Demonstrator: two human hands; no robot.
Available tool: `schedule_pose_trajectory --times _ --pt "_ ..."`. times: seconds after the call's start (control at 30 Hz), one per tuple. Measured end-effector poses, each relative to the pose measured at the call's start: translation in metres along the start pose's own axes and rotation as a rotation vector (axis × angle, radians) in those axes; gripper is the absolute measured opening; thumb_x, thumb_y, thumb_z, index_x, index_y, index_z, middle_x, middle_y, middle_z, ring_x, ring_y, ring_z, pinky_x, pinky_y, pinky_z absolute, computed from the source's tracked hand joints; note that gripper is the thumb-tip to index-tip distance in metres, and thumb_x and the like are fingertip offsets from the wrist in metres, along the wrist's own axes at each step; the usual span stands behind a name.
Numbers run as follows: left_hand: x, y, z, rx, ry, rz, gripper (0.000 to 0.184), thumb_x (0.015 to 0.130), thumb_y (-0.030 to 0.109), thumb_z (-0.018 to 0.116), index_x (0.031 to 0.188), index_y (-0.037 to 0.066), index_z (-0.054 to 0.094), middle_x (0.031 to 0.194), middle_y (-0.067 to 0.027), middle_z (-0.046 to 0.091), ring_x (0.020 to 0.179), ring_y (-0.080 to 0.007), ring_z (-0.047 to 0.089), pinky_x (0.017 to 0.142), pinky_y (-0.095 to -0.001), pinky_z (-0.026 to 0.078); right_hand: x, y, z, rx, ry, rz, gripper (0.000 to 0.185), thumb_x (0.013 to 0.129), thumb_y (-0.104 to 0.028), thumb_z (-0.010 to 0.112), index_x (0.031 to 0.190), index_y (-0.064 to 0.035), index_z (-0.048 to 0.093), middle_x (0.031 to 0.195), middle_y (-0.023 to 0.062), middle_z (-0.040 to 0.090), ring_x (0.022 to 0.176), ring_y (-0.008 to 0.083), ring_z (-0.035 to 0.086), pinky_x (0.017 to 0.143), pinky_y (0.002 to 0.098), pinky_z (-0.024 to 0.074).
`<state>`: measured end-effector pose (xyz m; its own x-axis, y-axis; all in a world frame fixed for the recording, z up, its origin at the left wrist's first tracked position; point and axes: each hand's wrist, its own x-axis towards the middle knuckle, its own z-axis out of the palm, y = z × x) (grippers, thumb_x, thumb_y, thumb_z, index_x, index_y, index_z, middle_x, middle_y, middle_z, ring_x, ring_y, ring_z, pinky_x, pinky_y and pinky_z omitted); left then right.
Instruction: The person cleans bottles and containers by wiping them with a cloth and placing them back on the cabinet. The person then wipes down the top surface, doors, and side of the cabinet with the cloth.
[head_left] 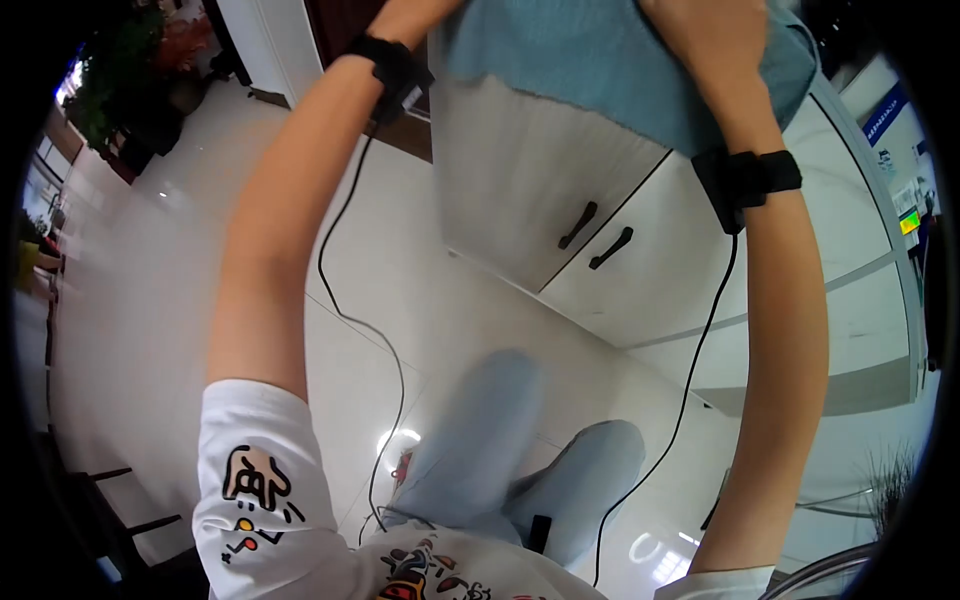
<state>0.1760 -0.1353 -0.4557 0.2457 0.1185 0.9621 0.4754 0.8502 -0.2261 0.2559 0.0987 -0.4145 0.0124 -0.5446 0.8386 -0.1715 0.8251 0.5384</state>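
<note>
A blue-green cloth [570, 60] hangs over the top of a pale wood-grain cabinet [520, 160], with its lower edge draped down across the doors. My right hand [710, 40] lies over the right part of this cloth; its fingertips run out of the top of the picture. At the cloth's left corner is my left hand [420, 12], cut off by the upper edge so that only the part near the wrist shows. Whether either hand grips the fabric is hidden. Black straps with small boxes sit on both wrists, each trailing a thin black cable.
Two black handles [610, 248] are on the cabinet doors. A curved glass-sided counter [850, 200] adjoins on the right. Glossy tiled floor [170, 300] spreads to the left, with potted plants [120, 80] at the far left and a black chair or stand [110, 500] below.
</note>
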Motion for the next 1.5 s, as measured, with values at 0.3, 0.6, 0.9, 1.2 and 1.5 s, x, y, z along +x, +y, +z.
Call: schedule_pose_trajectory --times 0.3,0.6,0.9,1.2,1.5 --pt "-0.022 0.045 -0.011 0.122 -0.338 -0.203 0.065 0.085 0.0 0.052 0.147 -0.007 0.033 0.142 -0.0349 0.041 0.13 -0.0489 0.045 0.105 -0.0471 0.043 -0.021 0.015 0.004 0.084 -0.139 -0.063 0.06 0.081 -0.034 0.068 0.13 -0.0003 0.059 0.101 0.0109 0.063 0.099 0.0235 0.059 0.096 0.036 0.0443" --pt "0.02 0.118 -0.022 -0.1 -0.494 -0.093 0.054 0.089 0.012 0.058 0.136 -0.011 0.042 0.145 -0.0372 0.035 0.135 -0.0553 0.031 0.117 -0.0546 0.023 -0.066 0.067 -0.053 0.157 -0.102 -0.157 0.06 0.081 -0.02 0.065 0.135 0.0009 0.054 0.108 0.0087 0.059 0.106 0.0238 0.055 0.105 0.0387 0.0399" --pt "0.053 0.252 0.045 -0.283 -0.353 0.064 0.055 0.078 0.017 0.06 0.128 -0.004 0.052 0.133 -0.0283 0.047 0.128 -0.0466 0.038 0.113 -0.0626 0.023 -0.12 0.129 -0.108 0.172 0.006 0.032 0.06 0.078 -0.032 0.07 0.127 0.0012 0.06 0.107 0.0097 0.061 0.103 0.0272 0.057 0.103 0.0391 0.0423" --pt "0.088 0.326 0.067 -0.371 -0.29 0.145 0.034 0.077 0.018 0.059 0.102 -0.006 0.056 0.1 -0.0232 0.054 0.098 -0.0422 0.051 0.091 -0.0515 0.038 -0.152 0.183 -0.136 0.09 0.067 0.103 0.042 0.075 -0.028 0.07 0.105 0.0023 0.067 0.094 0.0088 0.062 0.088 0.0261 0.058 0.086 0.0366 0.0488" --pt "0.105 0.35 0.081 -0.337 -0.271 0.204 0.021 0.077 0.016 0.057 0.087 -0.002 0.054 0.085 -0.017 0.055 0.081 -0.0382 0.054 0.074 -0.0451 0.042 -0.164 0.201 -0.142 0.046 0.081 0.178 0.041 0.084 -0.043 0.065 0.095 -0.0029 0.063 0.083 0.007 0.058 0.08 0.0238 0.055 0.076 0.0367 0.0434"
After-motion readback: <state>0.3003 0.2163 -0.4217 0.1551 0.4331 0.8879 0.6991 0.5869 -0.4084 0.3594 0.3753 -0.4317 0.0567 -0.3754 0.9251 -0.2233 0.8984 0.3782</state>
